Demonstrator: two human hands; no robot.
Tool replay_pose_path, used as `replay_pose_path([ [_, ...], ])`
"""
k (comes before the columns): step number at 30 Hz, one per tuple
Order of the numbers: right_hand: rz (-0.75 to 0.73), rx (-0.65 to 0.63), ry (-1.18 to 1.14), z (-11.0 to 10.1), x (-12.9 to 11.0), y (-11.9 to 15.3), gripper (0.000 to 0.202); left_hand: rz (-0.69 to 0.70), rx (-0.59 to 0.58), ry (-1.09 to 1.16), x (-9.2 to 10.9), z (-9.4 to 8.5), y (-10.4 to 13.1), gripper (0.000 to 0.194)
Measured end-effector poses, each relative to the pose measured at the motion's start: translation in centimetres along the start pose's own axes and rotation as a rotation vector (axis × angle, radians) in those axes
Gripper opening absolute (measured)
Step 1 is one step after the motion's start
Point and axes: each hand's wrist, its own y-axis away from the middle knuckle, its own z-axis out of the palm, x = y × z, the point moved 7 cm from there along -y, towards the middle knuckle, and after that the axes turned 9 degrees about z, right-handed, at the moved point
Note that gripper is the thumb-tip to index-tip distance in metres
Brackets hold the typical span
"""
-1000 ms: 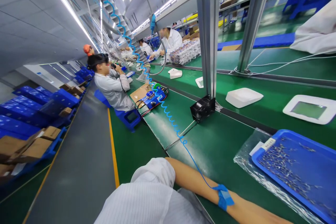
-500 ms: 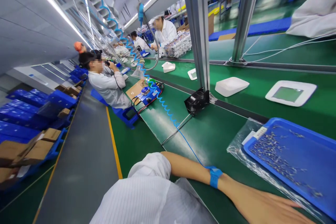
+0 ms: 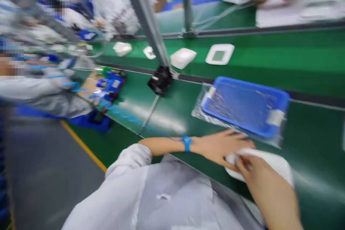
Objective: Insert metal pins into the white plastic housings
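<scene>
A white plastic casing (image 3: pixel 280 167) lies on the green bench in front of me, partly covered by both hands. My left hand (image 3: pixel 219 147), with a blue wrist strap (image 3: pixel 187 143), reaches over its left end. The fingers there are stretched and spread, touching the casing's edge. My right hand (image 3: pixel 260 178) is over the casing, its fingers pinched together near my left hand. Blur hides what is in that pinch. Beyond my hands is a blue tray (image 3: pixel 242 107) with many small metal parts, on a clear plastic bag (image 3: pixel 199 109).
Several white housings, one a framed panel (image 3: pixel 219 54), sit on the green strip behind. A metal post (image 3: pixel 151 21) and black fan (image 3: pixel 161 80) stand left of the tray. A coiled blue cord (image 3: pixel 121 111) runs to my strap. Co-workers sit at left and across.
My view has swung right and down, bringing my right hand and the white casing into sight. Across the bench, a co-worker's hands now show.
</scene>
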Motion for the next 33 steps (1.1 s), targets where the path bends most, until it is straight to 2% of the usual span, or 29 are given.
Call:
replay_pose_path([
  [2, 0.079, -0.068, 0.084, 0.2, -0.2, 1.0, 0.014, -0.007, 0.015, 0.098, -0.4, 0.4, 0.0, 0.087],
  [5, 0.136, -0.071, 0.153, 0.5, -0.7, 0.6, 0.009, -0.004, 0.044, 0.2, -1.2, 0.9, -0.2, 0.091],
  [9, 0.293, -0.042, 0.207, 0.1, -0.1, 0.4, 0.008, 0.009, 0.031, 0.213, -1.0, 0.9, -0.2, 0.09],
  [14, 0.223, -0.043, 0.128, 0.2, -0.7, 0.7, 0.011, 0.0, 0.038, 0.215, -0.6, 0.6, -0.2, 0.09],
  [19, 0.267, 0.022, 0.112, 0.1, 0.0, 0.7, 0.015, -0.002, 0.051, 0.233, -0.7, 0.6, -0.3, 0.094],
  [25, 0.135, -0.004, 0.159, 0.1, -0.8, 0.8, 0.014, 0.014, 0.053, 0.219, -0.7, 0.7, -0.3, 0.094],
  [30, 0.145, 0.014, 0.249, 0.1, -1.0, 1.2, 0.02, 0.017, 0.054, 0.206, -0.6, 0.6, -0.2, 0.088],
  [33, 0.138, 0.036, 0.226, 0.0, -1.1, 1.3, 0.02, 0.012, 0.046, 0.211, -0.5, 0.5, -0.2, 0.087],
])
